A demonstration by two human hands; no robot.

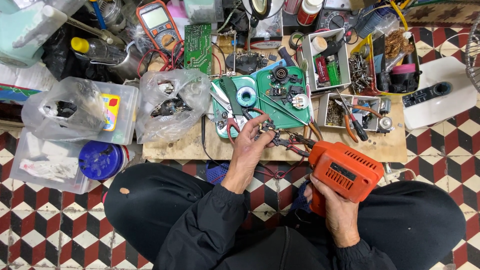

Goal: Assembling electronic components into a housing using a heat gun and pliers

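My left hand [248, 148] holds a small black electrical part with wires [268, 131] over the front edge of a low wooden board [190, 147]. My right hand [334, 210] grips the handle of an orange soldering gun [342, 170], whose tip [295, 139] points left and touches the small part. Red and black wires [280, 172] trail down from the part toward my lap. Just behind the hands lies a green tray [295, 117] with a solder spool [246, 96], pliers and small black components.
Two clear plastic bags of parts [170, 102] and plastic boxes [50, 160] sit left. A multimeter [159, 22] and a green circuit board [198, 44] lie at the back. Small bins of screws and tools [350, 112] stand right, beside a white appliance [437, 95]. The floor is patterned tile.
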